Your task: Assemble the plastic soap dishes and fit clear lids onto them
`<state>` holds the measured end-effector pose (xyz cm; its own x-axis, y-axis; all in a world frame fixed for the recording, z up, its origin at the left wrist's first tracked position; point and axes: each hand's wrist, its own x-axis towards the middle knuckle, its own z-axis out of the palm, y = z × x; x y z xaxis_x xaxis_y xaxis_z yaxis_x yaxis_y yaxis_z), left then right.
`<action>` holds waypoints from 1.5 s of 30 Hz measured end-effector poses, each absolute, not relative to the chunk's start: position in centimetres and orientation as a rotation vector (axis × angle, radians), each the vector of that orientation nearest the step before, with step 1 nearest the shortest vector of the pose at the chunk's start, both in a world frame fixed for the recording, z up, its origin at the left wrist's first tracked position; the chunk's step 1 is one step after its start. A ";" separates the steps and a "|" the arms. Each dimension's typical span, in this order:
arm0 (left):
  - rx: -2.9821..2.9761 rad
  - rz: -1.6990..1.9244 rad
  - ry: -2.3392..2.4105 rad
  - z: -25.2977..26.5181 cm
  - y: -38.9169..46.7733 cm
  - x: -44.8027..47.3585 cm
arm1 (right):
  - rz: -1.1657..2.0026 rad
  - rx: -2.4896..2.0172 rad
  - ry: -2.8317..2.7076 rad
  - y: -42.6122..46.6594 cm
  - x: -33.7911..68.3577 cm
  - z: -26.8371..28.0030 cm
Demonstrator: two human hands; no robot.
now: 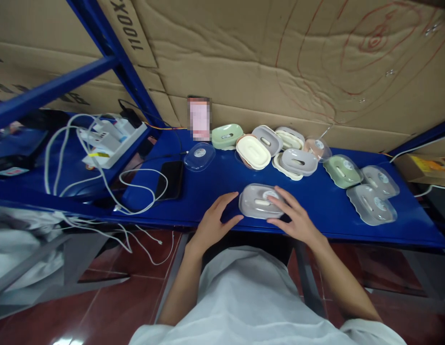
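A grey soap dish under a clear lid [256, 207], with a round sticker on the lid, lies on the blue table near its front edge. At its left end is my left hand [219, 218], thumb and fingers apart and holding nothing. My right hand [294, 215] is at the right end of the dish, its fingers spread and stretched out. Some of its fingertips reach over the lid near the sticker, and its thumb lies by the front corner. I cannot tell how firmly the right hand touches the dish.
Loose soap dish parts, such as a green tray [228, 136], a cream piece [257, 152] and a grey tray [298, 162], lie behind. Lidded dishes [372, 205] stand right. A clear lid [200, 157], black phone [171, 179], propped phone [200, 119], cables and power strip [118, 143] are left.
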<state>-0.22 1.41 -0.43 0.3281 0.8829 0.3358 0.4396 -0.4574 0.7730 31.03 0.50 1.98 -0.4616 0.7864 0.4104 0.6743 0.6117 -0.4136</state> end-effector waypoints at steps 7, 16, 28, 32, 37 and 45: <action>2.015 1.035 1.198 -0.3 1.5 -0.1 | -0.337 -1.680 -1.706 5.3 45.8 7.8; 2.031 1.008 1.204 0.4 1.6 -0.1 | -0.080 -2.207 -1.485 15.7 59.6 8.6; 2.321 0.903 1.662 0.5 10.4 -4.4 | -0.039 -2.259 -1.691 17.6 60.1 7.3; 2.393 0.608 1.853 1.0 10.5 -4.3 | -0.074 -2.266 -1.742 17.0 59.7 6.5; 2.433 0.621 1.891 1.6 8.0 -3.1 | -0.175 -2.162 -1.821 16.8 57.7 6.8; 2.421 0.954 1.753 -0.1 4.9 -1.8 | -0.226 -1.252 -2.394 15.9 42.7 10.2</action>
<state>-1.81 4.88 -0.13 0.1907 0.8635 0.4670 0.8608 -0.3757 0.3433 42.66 15.89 10.18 -0.5017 0.7435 0.4422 0.8131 0.5798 -0.0523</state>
